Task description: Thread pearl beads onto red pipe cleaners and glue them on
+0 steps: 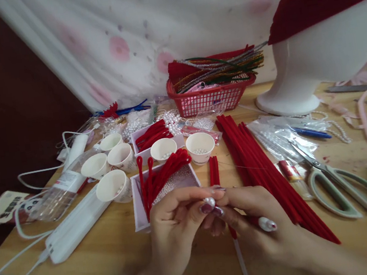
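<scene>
My left hand (pixel 176 230) and my right hand (pixel 259 213) meet above the front of the wooden table, fingertips pinched together. A white pearl bead (pixel 209 201) shows between the left thumb and fingers. Through the curled fingers of my right hand passes a dark red piece with a white end (pixel 267 223); its exact kind is unclear. Under the hands lies a red fuzzy strip (pixel 214 172), with a thin pale stick (pixel 240 257) in line with it nearer me. A fine wire or thread runs off to the right. Behind my left hand stands a lilac box (pixel 139 208) with red chenille loops and beads.
Several paper cups (pixel 200 146), some with beads, stand left and centre. Long red chenille stems (pixel 259 163) and scissors (pixel 334 179) lie right. A red basket (pixel 212 98) and a white mannequin head (pixel 303 64) stand behind. A power strip (pixel 76 227) with cables lies left.
</scene>
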Available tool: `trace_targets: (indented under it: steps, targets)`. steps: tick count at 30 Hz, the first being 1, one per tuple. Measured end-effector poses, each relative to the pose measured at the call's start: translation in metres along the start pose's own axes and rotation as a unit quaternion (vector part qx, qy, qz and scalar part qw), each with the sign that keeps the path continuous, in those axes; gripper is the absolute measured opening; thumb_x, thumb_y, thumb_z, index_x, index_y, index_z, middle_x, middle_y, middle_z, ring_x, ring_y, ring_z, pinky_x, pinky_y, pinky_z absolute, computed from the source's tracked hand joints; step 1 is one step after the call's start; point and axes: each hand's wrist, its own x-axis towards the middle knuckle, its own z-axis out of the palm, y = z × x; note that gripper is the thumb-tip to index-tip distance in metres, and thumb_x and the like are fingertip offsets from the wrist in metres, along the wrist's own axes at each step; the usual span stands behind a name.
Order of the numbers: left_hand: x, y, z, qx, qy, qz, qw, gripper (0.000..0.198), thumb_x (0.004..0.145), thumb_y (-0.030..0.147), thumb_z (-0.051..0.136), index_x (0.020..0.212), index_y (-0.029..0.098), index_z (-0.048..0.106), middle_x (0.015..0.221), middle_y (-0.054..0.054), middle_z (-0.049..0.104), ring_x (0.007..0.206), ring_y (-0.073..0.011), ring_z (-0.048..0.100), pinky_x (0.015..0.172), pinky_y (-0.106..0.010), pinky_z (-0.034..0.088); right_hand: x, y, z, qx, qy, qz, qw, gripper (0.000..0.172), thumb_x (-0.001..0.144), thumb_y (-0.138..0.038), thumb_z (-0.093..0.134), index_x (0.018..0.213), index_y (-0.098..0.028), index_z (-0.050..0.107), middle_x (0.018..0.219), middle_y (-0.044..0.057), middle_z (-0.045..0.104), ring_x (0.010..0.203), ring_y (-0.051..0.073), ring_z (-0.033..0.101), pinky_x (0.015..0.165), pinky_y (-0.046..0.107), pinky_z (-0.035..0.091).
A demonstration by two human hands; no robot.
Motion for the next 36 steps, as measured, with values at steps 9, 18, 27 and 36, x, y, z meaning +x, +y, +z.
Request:
trace_targets:
  steps: [9, 18, 27, 36]
  targets:
    - [-0.001, 0.007, -0.009, 0.093, -0.01, 0.019, 0.995, 0.008, 0.087, 0.022, 0.076, 0.091, 0.027, 0.081, 0.098, -0.005, 0.083, 0.079, -0.0178, 0.077, 0.07, -0.028, 0.065, 0.0, 0.002, -0.001, -0.019, 0.009, -0.017, 1.0, 0.029, 0.093, -0.006, 0.049, 0.089, -0.02, 0.073, 0.068, 0.003, 0.072, 0.06, 0.014, 0.068, 0.059, 0.02, 0.055]
    - [-0.002, 0.008, -0.004, 0.144, 0.036, 0.082, 0.986, 0.012, 0.087, 0.016, 0.075, 0.091, 0.027, 0.08, 0.094, -0.002, 0.083, 0.092, -0.0193, 0.079, 0.08, -0.026, 0.065, -0.003, 0.002, -0.005, -0.034, -0.027, -0.007, 0.999, 0.022, 0.095, -0.01, 0.049, 0.085, -0.018, 0.066, 0.069, 0.004, 0.073, 0.058, 0.014, 0.07, 0.056, 0.021, 0.054]
    - [0.001, 0.009, -0.008, 0.078, 0.002, 0.026, 0.997, 0.014, 0.084, 0.016, 0.079, 0.09, 0.028, 0.081, 0.097, -0.002, 0.083, 0.096, -0.0193, 0.078, 0.085, -0.028, 0.064, -0.005, 0.006, -0.001, -0.036, -0.039, 0.013, 0.999, 0.013, 0.097, -0.015, 0.05, 0.094, -0.018, 0.063, 0.069, 0.0, 0.065, 0.053, 0.011, 0.056, 0.049, 0.019, 0.045]
    - [0.006, 0.019, -0.019, 0.188, -0.049, 0.067, 0.979, 0.011, 0.082, 0.019, 0.08, 0.089, 0.028, 0.082, 0.094, -0.004, 0.076, 0.09, -0.0161, 0.072, 0.083, -0.025, 0.06, -0.009, 0.002, -0.002, -0.088, -0.015, -0.004, 0.996, 0.026, 0.09, -0.006, 0.052, 0.105, -0.021, 0.066, 0.084, 0.004, 0.076, 0.065, 0.015, 0.067, 0.057, 0.021, 0.052]
